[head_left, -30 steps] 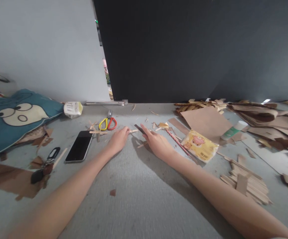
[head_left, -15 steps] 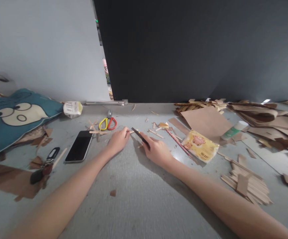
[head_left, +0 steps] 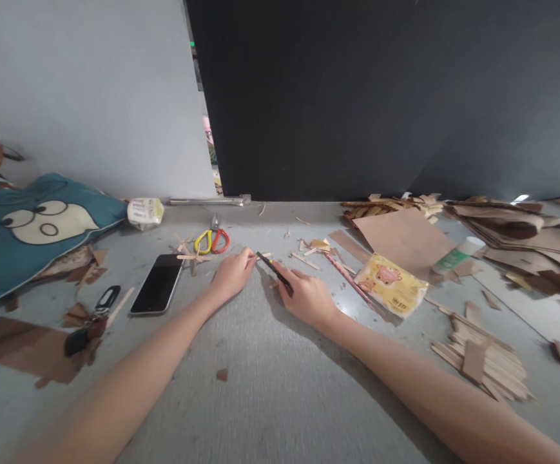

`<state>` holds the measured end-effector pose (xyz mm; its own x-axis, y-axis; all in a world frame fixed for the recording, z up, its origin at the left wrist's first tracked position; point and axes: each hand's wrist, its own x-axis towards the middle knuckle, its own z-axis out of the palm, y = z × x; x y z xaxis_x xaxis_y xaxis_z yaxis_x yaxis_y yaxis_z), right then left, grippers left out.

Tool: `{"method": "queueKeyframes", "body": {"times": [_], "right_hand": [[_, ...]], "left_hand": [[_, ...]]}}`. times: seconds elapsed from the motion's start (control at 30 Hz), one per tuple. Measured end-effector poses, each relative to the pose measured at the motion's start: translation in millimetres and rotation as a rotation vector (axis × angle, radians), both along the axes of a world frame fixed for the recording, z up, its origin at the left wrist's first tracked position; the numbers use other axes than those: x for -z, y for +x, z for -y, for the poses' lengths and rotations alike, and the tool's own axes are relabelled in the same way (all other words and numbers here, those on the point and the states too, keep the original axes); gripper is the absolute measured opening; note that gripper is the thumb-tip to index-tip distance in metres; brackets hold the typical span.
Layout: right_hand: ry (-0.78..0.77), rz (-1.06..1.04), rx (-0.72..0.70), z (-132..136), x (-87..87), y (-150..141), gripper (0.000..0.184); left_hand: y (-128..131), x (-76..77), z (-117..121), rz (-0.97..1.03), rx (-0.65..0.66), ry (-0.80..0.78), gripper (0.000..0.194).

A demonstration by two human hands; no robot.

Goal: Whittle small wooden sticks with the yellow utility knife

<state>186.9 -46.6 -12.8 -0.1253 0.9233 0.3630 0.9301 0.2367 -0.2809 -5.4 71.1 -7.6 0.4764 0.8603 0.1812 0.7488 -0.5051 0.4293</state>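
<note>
My right hand [head_left: 308, 296] is closed around a slim black tool [head_left: 274, 269], which looks like a utility knife, its tip pointing up and to the left. My left hand [head_left: 232, 274] pinches a thin wooden craft stick [head_left: 265, 256] against the table, the stick's end showing to the right of the fingertips. The tool's tip lies across the stick, close to the left fingers; whether it touches is too small to tell. Just behind the left hand are scissors [head_left: 212, 238] with yellow and red handles and a few crossed craft sticks [head_left: 193, 256].
A phone [head_left: 158, 285] and keys [head_left: 89, 328] lie to the left, by a blue cushion [head_left: 48, 232]. To the right are a yellow tissue pack [head_left: 392, 285], a glue stick [head_left: 458, 255], piled craft sticks [head_left: 497, 367] and brown cardboard [head_left: 405, 238]. A dark panel [head_left: 381, 96] stands behind.
The view has shifted slightly, so everything sits a little further right. Both hands keep nearly the same pose; the tool's tip is still at the stick.
</note>
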Motion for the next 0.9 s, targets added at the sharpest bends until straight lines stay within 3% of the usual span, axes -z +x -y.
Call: {"method": "queueKeyframes", "body": {"times": [0.5, 0.9], "right_hand": [[0.006, 0.021, -0.006, -0.5, 2.3, -0.3, 0.052], [-0.102, 0.200, 0.058, 1.8, -9.6, -8.9, 0.056]], "left_hand": [[-0.8, 7.7, -4.2, 0.065, -0.021, 0.003, 0.020], [-1.7, 1.3, -0.8, 0.054, -0.005, -0.006, 0.021]]}}
